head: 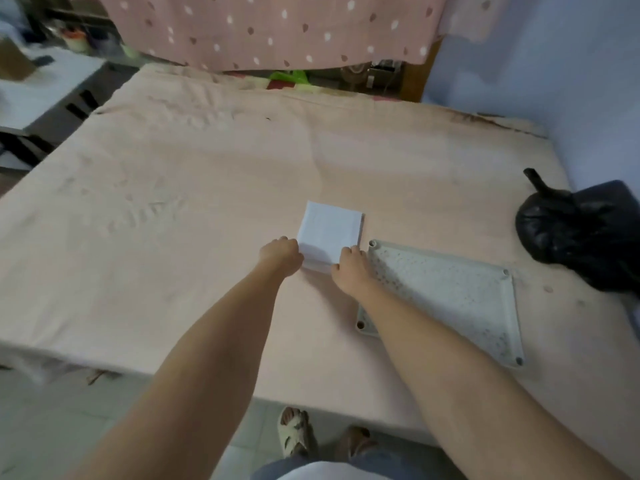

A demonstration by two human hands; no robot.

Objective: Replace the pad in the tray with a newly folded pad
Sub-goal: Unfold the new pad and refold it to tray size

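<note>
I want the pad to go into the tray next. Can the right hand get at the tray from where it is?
Probably yes. The right hand grips the folded pad right beside the tray, with nothing between them.

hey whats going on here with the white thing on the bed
A person stands at a bed, both hands on a folded white pad: the left hand grips its near left corner, the right hand its near right corner. The perforated tray lies just to the right, with no pad in it. A tied black bag sits further right.
</note>
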